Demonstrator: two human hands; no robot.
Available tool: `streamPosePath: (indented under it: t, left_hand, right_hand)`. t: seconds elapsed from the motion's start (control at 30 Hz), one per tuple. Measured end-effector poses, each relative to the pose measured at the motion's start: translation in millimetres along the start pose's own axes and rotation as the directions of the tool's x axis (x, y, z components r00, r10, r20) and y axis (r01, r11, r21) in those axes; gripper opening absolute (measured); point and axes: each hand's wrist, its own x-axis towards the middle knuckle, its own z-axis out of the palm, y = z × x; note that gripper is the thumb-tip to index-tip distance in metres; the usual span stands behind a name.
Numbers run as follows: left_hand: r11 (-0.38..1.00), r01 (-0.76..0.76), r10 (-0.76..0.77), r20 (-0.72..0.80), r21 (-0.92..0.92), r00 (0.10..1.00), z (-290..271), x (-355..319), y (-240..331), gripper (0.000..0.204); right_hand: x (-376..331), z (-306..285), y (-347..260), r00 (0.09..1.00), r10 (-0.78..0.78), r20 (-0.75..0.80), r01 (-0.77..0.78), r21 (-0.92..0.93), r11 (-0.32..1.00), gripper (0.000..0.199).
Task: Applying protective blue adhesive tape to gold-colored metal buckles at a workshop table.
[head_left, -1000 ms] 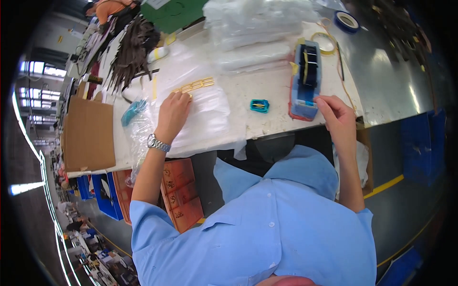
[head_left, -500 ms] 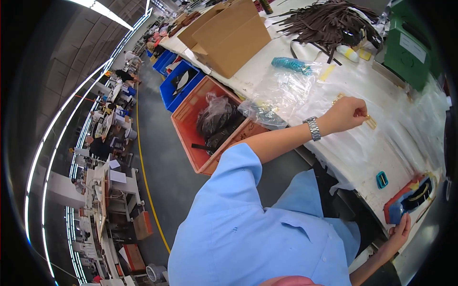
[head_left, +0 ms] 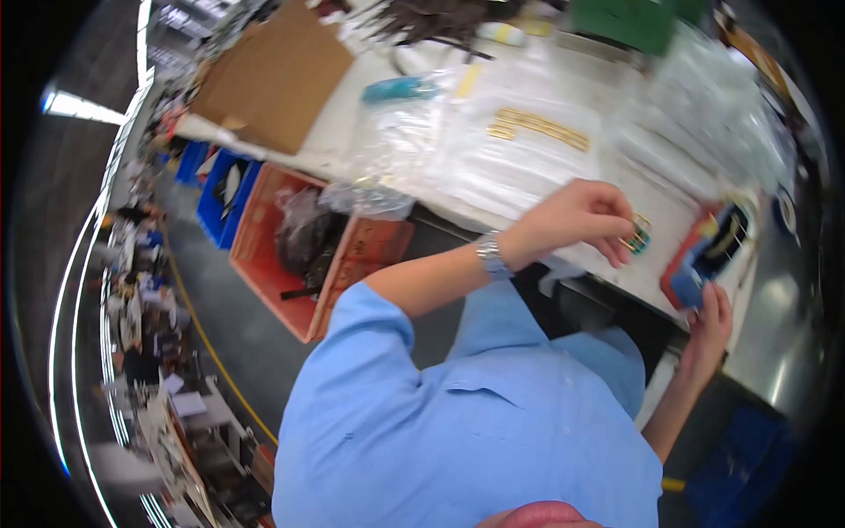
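A worker's left hand (head_left: 581, 220), a metal watch (head_left: 491, 255) at its wrist, pinches a gold buckle (head_left: 645, 219) beside a small teal frame (head_left: 641, 242) at 3 o'clock from the hand; blur hides whether the two pieces touch. At 4 o'clock, the right hand (head_left: 711, 327) rests bent fingers on a blue tape dispenser (head_left: 689, 283), though whether they grip tape cannot be told. More gold pieces (head_left: 546, 128) lie at 11 o'clock on white plastic (head_left: 506, 180), with an orange crate (head_left: 255, 238) at 9 o'clock.
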Motion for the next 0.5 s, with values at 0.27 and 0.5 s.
streamPosePath:
  t: [0.27, 0.5]
  left_hand:
    - [0.978, 0.194, -0.201, 0.089, 0.081, 0.976, 36.3, 23.6, -10.5, 0.016]
    - [0.966, 0.149, -0.176, 0.116, 0.211, 0.978, 61.0, 21.3, -15.0, 0.015]
  right_hand:
    - [-17.7, 31.6, -30.1, 1.000, 0.001, 0.009, -0.002, 0.037, 0.999, 0.011]
    - [-61.4, 42.8, -34.8, 0.968, -0.239, -0.073, 0.243, 0.053, 0.969, 0.008]
